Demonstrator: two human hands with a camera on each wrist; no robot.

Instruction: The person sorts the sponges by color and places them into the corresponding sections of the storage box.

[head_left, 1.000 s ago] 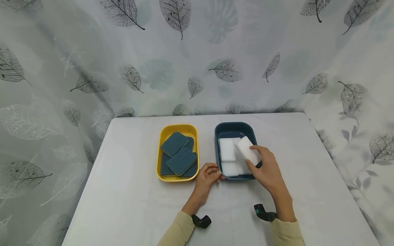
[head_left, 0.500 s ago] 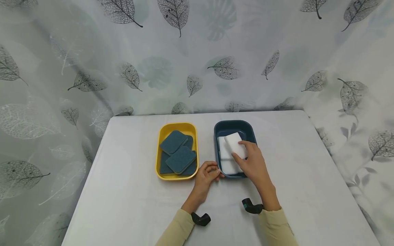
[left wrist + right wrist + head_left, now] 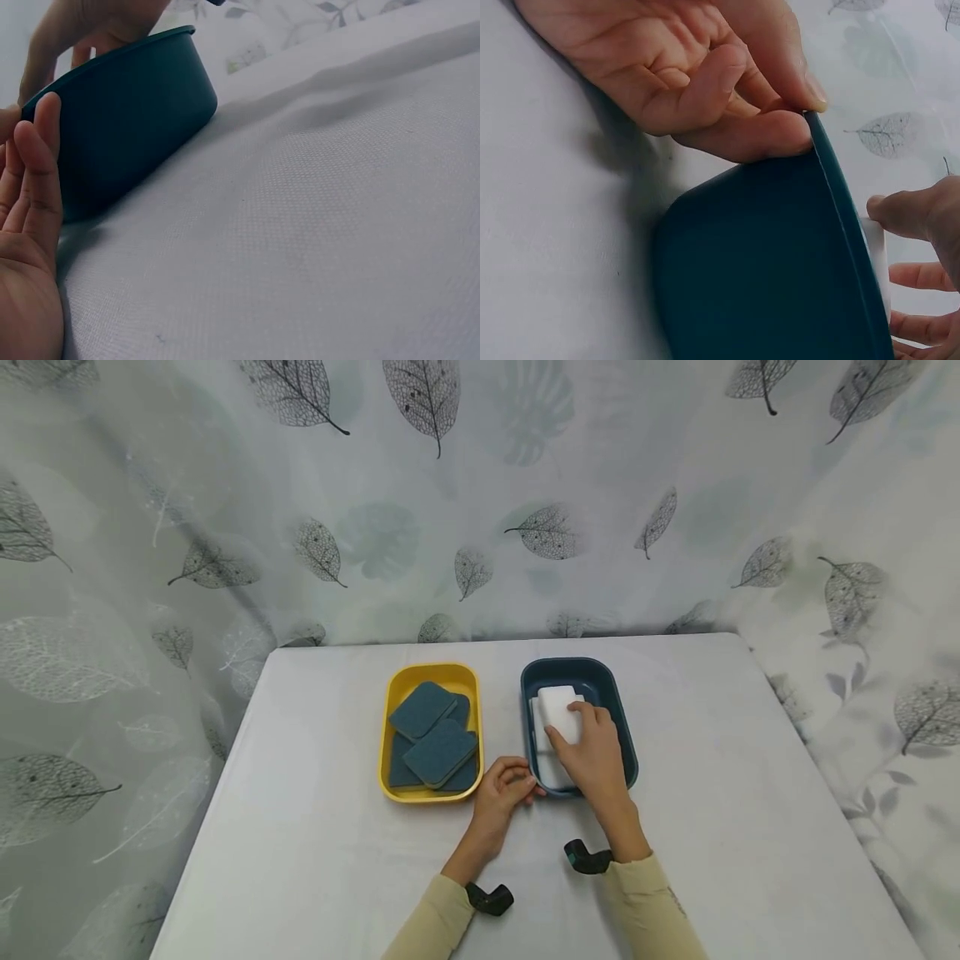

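My left hand (image 3: 495, 797) pinches the near left rim of a dark blue plastic tray (image 3: 573, 672); the right wrist view shows its thumb and finger (image 3: 784, 135) at that rim. Inside the tray my right hand (image 3: 596, 756) grips a white sponge block (image 3: 557, 706) between thumb and fingers. It rests over other white sponges (image 3: 552, 772) along the tray's left side, partly covered by the hand. From the right wrist camera, only a sliver of white sponge (image 3: 877, 255) shows past the tray wall.
Left of the blue tray stands a yellow tray (image 3: 384, 752) holding several dark teal scouring sponges (image 3: 441, 750) in a loose pile. Both trays sit on a table with a white cloth (image 3: 315, 827). A leaf-print curtain (image 3: 480, 502) hangs behind and at the sides.
My right hand has carried the white sponge leftward, from the right part of the blue tray to over the left-side sponges, and turned it straighter. My left hand has stayed at the rim.
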